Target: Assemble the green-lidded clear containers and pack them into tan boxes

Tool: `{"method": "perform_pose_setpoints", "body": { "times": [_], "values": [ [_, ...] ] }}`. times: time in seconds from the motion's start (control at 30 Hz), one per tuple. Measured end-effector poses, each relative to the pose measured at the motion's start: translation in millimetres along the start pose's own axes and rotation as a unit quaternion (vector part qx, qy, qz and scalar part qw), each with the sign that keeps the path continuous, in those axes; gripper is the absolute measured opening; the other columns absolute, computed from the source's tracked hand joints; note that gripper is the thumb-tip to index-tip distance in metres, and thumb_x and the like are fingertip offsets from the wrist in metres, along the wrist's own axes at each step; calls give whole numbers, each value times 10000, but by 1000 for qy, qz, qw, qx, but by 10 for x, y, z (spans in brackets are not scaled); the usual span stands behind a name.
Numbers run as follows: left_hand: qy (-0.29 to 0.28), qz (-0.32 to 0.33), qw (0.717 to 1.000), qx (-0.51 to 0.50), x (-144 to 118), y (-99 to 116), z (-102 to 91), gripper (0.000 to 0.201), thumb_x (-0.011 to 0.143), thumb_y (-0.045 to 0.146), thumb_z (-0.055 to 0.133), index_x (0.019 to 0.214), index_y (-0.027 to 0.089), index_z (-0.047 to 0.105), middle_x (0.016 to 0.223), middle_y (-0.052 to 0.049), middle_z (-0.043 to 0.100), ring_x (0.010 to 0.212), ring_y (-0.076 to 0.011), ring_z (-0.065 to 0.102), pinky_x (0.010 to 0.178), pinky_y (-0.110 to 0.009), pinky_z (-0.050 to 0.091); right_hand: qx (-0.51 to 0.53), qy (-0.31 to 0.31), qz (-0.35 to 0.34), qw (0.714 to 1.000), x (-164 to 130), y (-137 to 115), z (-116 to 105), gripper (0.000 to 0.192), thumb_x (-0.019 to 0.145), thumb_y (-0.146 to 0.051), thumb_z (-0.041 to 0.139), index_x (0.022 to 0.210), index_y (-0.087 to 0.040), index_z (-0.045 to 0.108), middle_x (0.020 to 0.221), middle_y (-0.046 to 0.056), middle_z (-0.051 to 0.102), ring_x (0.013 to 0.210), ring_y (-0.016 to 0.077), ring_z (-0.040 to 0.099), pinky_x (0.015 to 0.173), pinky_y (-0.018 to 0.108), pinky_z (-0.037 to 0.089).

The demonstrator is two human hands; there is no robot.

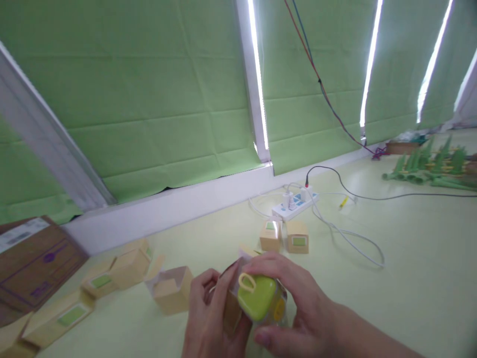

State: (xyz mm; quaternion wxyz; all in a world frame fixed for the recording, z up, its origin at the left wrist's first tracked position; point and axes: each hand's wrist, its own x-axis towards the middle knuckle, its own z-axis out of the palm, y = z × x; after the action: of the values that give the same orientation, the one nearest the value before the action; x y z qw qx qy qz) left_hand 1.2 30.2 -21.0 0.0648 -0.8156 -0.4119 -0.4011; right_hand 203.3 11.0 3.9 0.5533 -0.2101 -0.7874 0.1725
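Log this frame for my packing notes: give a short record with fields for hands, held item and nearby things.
left hand: fingers on the item's left side
right hand: fingers over its top and right
held item: green lidded container in clear wrap
nearby: open small carton, two closed cartons, power strip
surface: pale green table

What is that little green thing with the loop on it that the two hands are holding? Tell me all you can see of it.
The green thing is a small, rounded, lime-green piece, smooth and glossy like plastic, with a pale yellow loop at its upper left edge. It seems to sit inside clear wrapping that bears a yellow mark on the right. It is held tilted above the pale table. The left hand supports it from below and the side; the right hand cups it from above and the right, thumb beneath.
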Motion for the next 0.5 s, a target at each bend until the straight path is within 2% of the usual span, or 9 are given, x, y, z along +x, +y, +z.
{"method": "perform_pose_setpoints", "body": {
  "times": [0.17, 0.37, 0.5],
  "values": [
    [-40, 58, 997, 36, 22, -32, -94, 517, 909, 198, 585, 1400, 244, 431, 1301, -128, 586, 1201, -270, 611, 1016, -383, 535, -14, -25, 70, 997, -14, 2, -9, 575, 885, -301, 691, 1393, -290, 421, 1273, 51, 608, 1167, 212, 594, 1033, 316, 454],
    [-21, 33, 998, 52, 38, -28, -79, 526, 927, 214, 561, 1429, 246, 406, 1318, -114, 614, 1206, -257, 616, 1038, -375, 520, -35, 5, 96, 995, 3, -23, -44, 501, 884, -267, 655, 1346, -269, 462, 1221, 39, 641, 1086, 205, 626, 964, 305, 483],
    [-24, 50, 997, 52, 46, 6, -30, 595, 926, 213, 560, 1485, 245, 359, 1385, -101, 587, 1272, -245, 571, 1096, -353, 464, -73, 40, 104, 991, 30, -37, -16, 481, 822, -244, 685, 1275, -244, 522, 1162, 46, 674, 1021, 214, 646, 903, 317, 507]
  ]
}}
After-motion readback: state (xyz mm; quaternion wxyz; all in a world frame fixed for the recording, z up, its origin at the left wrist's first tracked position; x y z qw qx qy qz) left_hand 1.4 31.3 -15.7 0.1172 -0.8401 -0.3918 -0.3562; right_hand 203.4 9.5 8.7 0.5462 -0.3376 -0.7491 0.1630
